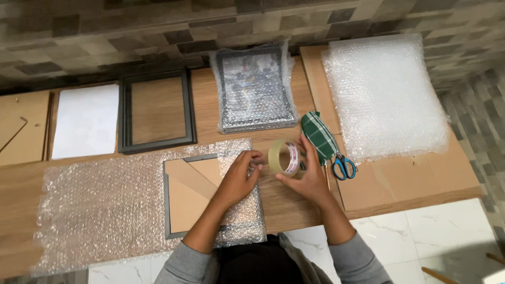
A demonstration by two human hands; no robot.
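From my remote seat, biggest first: wooden tabletop (158, 113) runs the full width. On it a large bubble wrap sheet (100, 205) lies at my left, with the face-down picture frame (184, 197) on its right end. The sheet's right edge is folded over the frame's right side; the left half of the frame back is bare. So wrap is, I'd judge, about half done: one flap over, no tape visible on it, other flap and ends left.

Far right: a bubble wrap stack (386, 94) on flat cardboard (410, 179). Centre back: one wrapped frame (256, 89), looks finished. Left of it an empty black frame (156, 110), a white sheet (86, 121), and a brown backing board (21, 126) at the edge.

Small stuff: green checked pouch (318, 135), blue-handled scissors (343, 165) just beside it.

Hands: right hand (307, 176) grips the clear tape roll (284, 156), fingers curled round its outer edge, roll upright just right of the half-wrapped frame. Left hand (239, 176) rests on the folded flap, fingertips pinched narrow at the roll's rim; I can't tell whether it has the tape end.

Counts: frames 3 (one wrapped, one in progress, one bare); bubble wrap 1 spread sheet plus 1 stack; tape roll 1; scissors 1; pouch 1; backing board 1; white sheet 1.
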